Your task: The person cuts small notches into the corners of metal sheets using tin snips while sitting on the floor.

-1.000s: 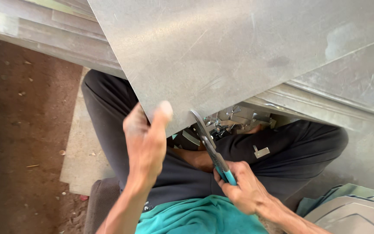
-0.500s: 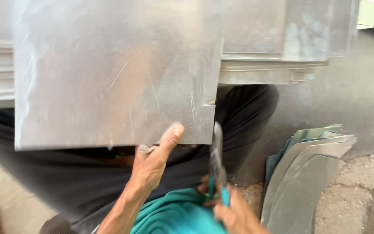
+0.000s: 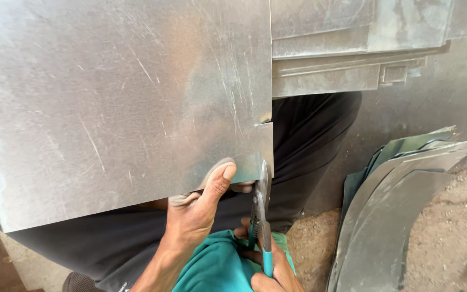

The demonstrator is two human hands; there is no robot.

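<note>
A large scratched sheet of grey metal [image 3: 120, 103] fills the upper left of the head view. My left hand [image 3: 195, 208] grips its lower edge, thumb pressed on the face near the bottom right corner. My right hand [image 3: 268, 265] holds metal snips [image 3: 259, 216] with teal handles, upright, their jaws at the sheet's lower right corner. A short notch shows in the sheet's right edge above the snips. My dark trousers and a teal shirt lie under the hands.
Folded metal profiles [image 3: 347, 59] lie behind the sheet at the upper right. A stack of curved metal offcuts [image 3: 395, 211] leans at the right on gritty ground [image 3: 449, 238].
The view has swung and closed in; the sheet now looks larger. My left thumb has slid right toward the corner, and the snips have come up to the sheet's lower right edge.
</note>
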